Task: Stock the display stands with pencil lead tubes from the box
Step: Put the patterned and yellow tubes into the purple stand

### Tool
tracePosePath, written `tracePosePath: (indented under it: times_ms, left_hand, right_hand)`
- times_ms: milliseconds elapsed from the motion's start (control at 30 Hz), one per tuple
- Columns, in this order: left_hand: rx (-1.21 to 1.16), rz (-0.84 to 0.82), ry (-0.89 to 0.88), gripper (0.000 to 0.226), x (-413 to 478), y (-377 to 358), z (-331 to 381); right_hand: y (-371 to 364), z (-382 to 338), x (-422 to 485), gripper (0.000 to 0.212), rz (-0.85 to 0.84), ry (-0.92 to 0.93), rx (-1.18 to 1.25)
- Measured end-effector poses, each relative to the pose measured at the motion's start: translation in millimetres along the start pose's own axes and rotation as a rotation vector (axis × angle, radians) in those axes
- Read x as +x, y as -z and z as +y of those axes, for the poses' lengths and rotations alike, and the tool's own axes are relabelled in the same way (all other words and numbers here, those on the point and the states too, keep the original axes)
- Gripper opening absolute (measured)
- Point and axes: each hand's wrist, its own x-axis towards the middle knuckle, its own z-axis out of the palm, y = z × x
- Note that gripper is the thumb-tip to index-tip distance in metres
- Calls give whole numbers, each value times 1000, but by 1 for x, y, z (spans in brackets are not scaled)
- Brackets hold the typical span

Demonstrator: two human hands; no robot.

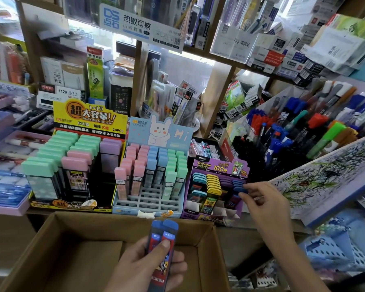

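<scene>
Hands | your left hand [152, 267] gripped two tubes [164, 233] over the box [51, 239], before the purple stand [216, 165] | your right hand [263, 201] pinched a blue tube [238, 188] at its right row

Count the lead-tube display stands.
3: yellow stand at left, blue stand in the middle, purple stand at right. Others may be hidden among the clutter.
</scene>
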Motion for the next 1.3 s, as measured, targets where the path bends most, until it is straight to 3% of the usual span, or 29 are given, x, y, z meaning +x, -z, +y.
tracePosePath:
  times_ms: [200,367,500,700,867,1033,1200,1300]
  left_hand:
    - [17,-1,-8,26,0,-1,0]
    - [15,5,-22,27,-1,-1,-1]
    - [16,49,-34,23,0,-3,-2]
    - [16,45,-41,38,-2,-3,1]
    - [27,8,-39,29,-3,-3,1]
    - [79,-13,-58,19,-4,-4,-1]
    - [79,-3,-53,26,-4,-2,0]
    - [63,5,-30,11,-3,-3,2]
  right_hand:
    - [5,-9,-5,28,28,-48,32]
    - [14,-31,-19,22,85,-70,208]
    - [12,-57,-35,21,-35,-161,426]
    - [-3,-88,-59,23,-312,-253,536]
    - [-14,-102,-70,7,-529,-414,695]
    - [-20,-108,-72,18,-561,-514,814]
    - [-15,-106,-70,29,-567,-519,836]
    - [-4,-99,-66,33,-517,-516,828]
